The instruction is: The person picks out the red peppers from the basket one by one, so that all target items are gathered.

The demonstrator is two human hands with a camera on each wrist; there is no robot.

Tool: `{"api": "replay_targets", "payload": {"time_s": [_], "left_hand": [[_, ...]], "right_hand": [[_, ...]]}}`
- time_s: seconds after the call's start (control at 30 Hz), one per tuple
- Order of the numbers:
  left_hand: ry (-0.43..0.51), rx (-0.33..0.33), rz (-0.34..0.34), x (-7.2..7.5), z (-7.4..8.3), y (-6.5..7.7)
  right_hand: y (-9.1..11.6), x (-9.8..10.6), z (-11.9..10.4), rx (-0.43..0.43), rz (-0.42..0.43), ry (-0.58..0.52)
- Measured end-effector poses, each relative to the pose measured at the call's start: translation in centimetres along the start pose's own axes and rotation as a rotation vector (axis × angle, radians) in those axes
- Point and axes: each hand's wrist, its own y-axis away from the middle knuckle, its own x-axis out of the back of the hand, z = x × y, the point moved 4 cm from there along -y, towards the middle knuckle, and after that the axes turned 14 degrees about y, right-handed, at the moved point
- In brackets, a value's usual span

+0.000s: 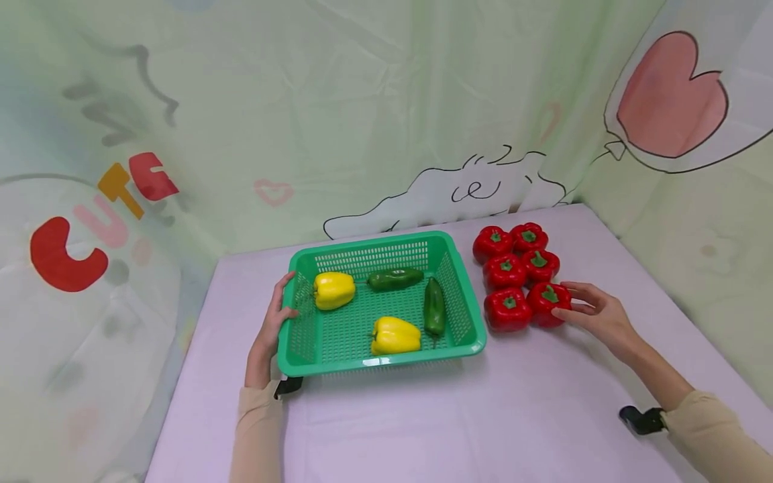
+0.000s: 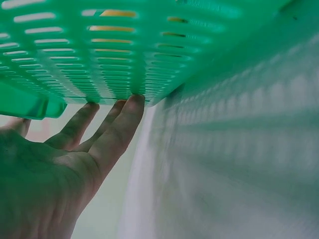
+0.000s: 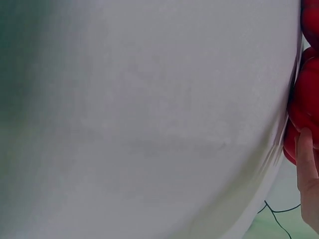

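Observation:
My left hand (image 1: 274, 322) grips a green plastic basket (image 1: 380, 363) by its left side, thumb at the rim. In the left wrist view, the fingers of that hand (image 2: 65, 164) reach up to the slotted basket (image 2: 114, 64), which is raised off the cloth on this side. Two yellow bell peppers (image 1: 334, 290) and two long green peppers (image 1: 434, 307) lie inside it. Over on the right, my right hand (image 1: 600, 318) holds the nearest right red bell pepper (image 1: 548, 305) between thumb and fingers. A finger against red pepper skin (image 3: 306, 107) shows in the right wrist view.
More red bell peppers (image 1: 504, 272) stand close together in two columns beside the basket's right side. A pale lilac cloth (image 1: 459, 416) covers the table. Curtains with printed drawings (image 1: 362, 121) rise behind the table and at both sides.

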Motion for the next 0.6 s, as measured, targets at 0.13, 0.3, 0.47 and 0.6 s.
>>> {"api": "replay_targets", "payload": {"time_s": [0.13, 0.3, 0.47, 0.6], "left_hand": [[0.015, 0.004, 0.001, 0.1, 0.0, -0.2], [0.003, 0.017, -0.019, 0.3, 0.3, -0.1], [-0.036, 0.043, -0.033, 0.5, 0.8, 0.0], [-0.06, 0.07, -0.036, 0.3, 1.2, -0.2]], "right_hand": [[-0.3, 0.1, 0.0, 0.009, -0.012, 0.014], [-0.2, 0.0, 0.0, 0.037, -0.044, 0.018], [-0.3, 0.3, 0.0, 0.066, -0.057, 0.012], [-0.2, 0.7, -0.2, 0.092, -0.05, 0.018]]}}
